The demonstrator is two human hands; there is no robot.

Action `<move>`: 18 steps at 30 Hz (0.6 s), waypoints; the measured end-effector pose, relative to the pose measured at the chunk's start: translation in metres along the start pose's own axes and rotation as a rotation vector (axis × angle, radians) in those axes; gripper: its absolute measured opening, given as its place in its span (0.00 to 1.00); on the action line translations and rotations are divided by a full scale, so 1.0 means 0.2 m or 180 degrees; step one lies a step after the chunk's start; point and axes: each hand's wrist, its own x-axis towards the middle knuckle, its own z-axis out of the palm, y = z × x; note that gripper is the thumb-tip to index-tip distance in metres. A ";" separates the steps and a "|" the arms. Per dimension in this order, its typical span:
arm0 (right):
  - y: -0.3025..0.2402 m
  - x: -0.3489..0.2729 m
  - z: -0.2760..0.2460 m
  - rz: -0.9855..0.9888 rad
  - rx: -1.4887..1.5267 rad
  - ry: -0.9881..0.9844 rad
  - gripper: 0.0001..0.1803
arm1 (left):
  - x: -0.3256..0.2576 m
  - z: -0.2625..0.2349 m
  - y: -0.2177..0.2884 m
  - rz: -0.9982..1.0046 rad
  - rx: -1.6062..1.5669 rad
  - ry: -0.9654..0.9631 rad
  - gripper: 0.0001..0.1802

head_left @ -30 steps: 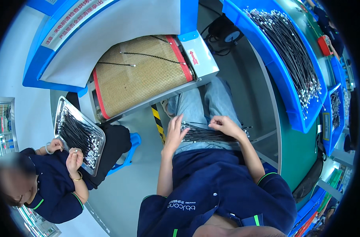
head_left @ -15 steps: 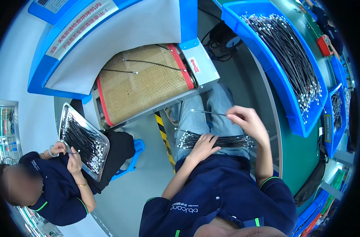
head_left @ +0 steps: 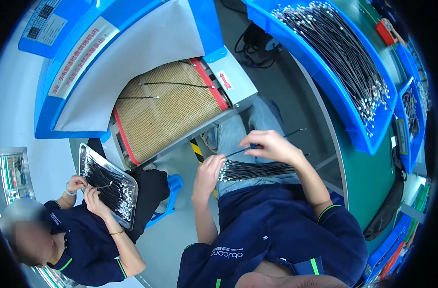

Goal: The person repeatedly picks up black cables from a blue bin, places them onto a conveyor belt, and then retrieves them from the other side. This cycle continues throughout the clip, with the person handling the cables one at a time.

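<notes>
- sitting here with a bundle of thin black cables (head_left: 257, 169) lying across our lap, metal tips bunched toward our left
- left hand (head_left: 208, 174) has its fingers curled around the tip end of that bundle, keeping it together
- right hand (head_left: 271, 145) is pinched shut on a single cable (head_left: 276, 139) lifted just above the bundle
- progress-wise: two cables (head_left: 173, 85) already lie well apart on the tan mesh conveyor belt (head_left: 171, 110) ahead of us, so we'd say a couple are done and nearly the whole lap bundle is left
- containers: long blue bin (head_left: 360, 139) on the green bench at our right is heaped with the same cables, and a smaller blue bin (head_left: 405, 158) past it has some too
- co-worker at our lower left has a metal tray (head_left: 127, 185) on their lap full of cables, both their hands in it
</notes>
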 end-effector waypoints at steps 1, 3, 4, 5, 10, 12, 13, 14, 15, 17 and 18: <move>0.01 0.01 0.03 -0.0306 -0.0055 0.0063 0.12 | 0.01 0.01 0.03 -0.0010 -0.0239 -0.0046 0.08; 0.01 0.02 0.09 -0.0557 -0.0378 0.0101 0.09 | 0.03 0.01 0.07 -0.0075 -0.0511 -0.0211 0.08; 0.02 0.02 0.11 -0.0680 -0.0354 0.0205 0.09 | 0.04 0.01 0.08 -0.0115 -0.0642 -0.0282 0.08; 0.03 0.02 0.13 -0.0804 -0.0330 0.0307 0.09 | 0.04 0.01 0.08 -0.0112 -0.0596 -0.0256 0.08; 0.04 0.00 0.15 -0.0758 -0.0523 0.0479 0.09 | 0.05 0.03 0.09 0.0494 0.0316 0.0244 0.07; 0.04 0.00 0.14 -0.0630 -0.0565 0.0462 0.09 | 0.05 0.04 0.10 0.0431 0.0228 0.0437 0.07; 0.03 0.00 0.13 -0.0575 -0.0573 0.0436 0.09 | 0.04 0.04 0.10 0.0399 0.0186 0.0538 0.07; 0.02 0.00 0.13 -0.0521 -0.0582 0.0409 0.08 | 0.04 0.04 0.09 0.0436 0.0198 0.0598 0.07; 0.02 0.00 0.13 -0.0532 -0.0582 0.0407 0.08 | 0.04 0.05 0.08 0.0473 0.0210 0.0660 0.07; 0.03 -0.01 0.13 -0.0567 -0.0588 0.0405 0.08 | 0.04 0.06 0.08 0.0581 0.0241 0.0786 0.07; 0.03 -0.01 0.14 -0.0559 -0.0552 0.0467 0.08 | 0.05 0.06 0.09 0.0649 0.0256 0.0845 0.07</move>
